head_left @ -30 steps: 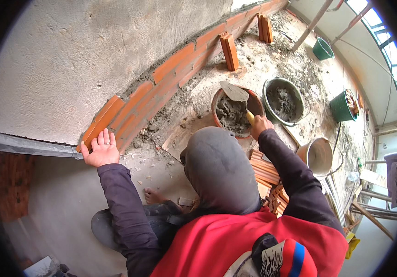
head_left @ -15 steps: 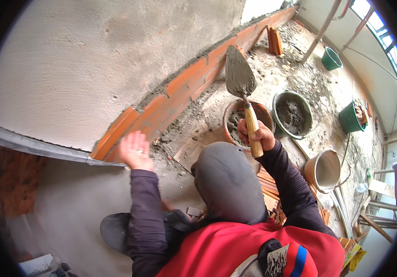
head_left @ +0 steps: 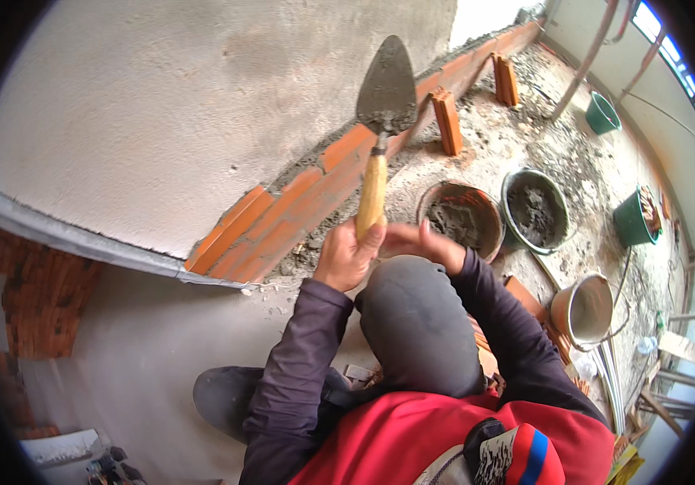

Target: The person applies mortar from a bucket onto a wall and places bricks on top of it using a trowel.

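Observation:
My left hand (head_left: 350, 259) grips the wooden handle (head_left: 372, 194) of a mortar-smeared trowel (head_left: 389, 85), its blade pointing up in front of the wall. My right hand (head_left: 432, 246) is just beside it, thumb raised and apart from its fingers, partly hidden behind the left. Low courses of orange bricks (head_left: 295, 196) with grey mortar run along the rough plastered wall (head_left: 145, 97). Beyond my right hand stands a reddish bucket of mortar (head_left: 461, 226).
A black tub of mortar (head_left: 533, 210), an empty pail (head_left: 582, 314) and green buckets (head_left: 632, 222) stand rightward on the rubble-strewn floor (head_left: 562, 145). Upright brick stacks (head_left: 448, 121) line the wall. Poles (head_left: 586, 56) rise behind. A ledge edge (head_left: 81, 242) runs at left, beside dark tiles (head_left: 40, 299).
The trowel has risen out of the reddish bucket and passed from my right hand into my left. My left hand has moved rightward from the brick course to grip the handle.

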`<act>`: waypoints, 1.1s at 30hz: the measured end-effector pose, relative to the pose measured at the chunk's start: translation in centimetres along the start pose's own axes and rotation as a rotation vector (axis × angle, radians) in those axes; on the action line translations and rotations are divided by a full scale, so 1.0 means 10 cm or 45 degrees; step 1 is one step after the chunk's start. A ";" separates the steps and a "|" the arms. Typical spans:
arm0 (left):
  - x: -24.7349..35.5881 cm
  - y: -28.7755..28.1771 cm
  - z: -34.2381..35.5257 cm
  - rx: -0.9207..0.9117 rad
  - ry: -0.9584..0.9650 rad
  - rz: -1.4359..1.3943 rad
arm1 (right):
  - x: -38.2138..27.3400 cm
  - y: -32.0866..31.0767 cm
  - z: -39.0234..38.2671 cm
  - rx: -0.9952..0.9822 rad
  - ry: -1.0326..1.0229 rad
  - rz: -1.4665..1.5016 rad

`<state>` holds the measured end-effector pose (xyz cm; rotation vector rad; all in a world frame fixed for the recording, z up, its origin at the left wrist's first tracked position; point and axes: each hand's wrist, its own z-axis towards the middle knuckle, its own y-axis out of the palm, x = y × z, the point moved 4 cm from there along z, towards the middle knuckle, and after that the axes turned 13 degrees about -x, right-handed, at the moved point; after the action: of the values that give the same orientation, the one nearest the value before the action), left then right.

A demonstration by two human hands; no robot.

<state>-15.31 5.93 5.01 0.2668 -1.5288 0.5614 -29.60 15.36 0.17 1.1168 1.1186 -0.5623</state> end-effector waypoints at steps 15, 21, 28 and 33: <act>-0.65 0.45 0.33 -0.451 -0.106 -0.258 | -0.20 -0.40 -0.15 0.624 -0.045 -0.165; -0.79 0.47 0.31 -0.597 -0.237 -0.391 | -0.04 -0.40 0.01 0.960 -0.409 0.097; -1.18 -0.03 -0.17 -0.214 -0.377 -0.230 | 0.20 -0.74 -1.55 1.499 0.471 -1.331; -1.29 -0.19 -0.29 -0.037 -0.479 -0.304 | 1.31 -0.36 -1.96 1.492 0.740 -1.065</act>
<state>-11.19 3.47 -7.42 0.5483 -1.8330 0.3087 -35.71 33.87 -13.59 1.8489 1.8461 -1.7777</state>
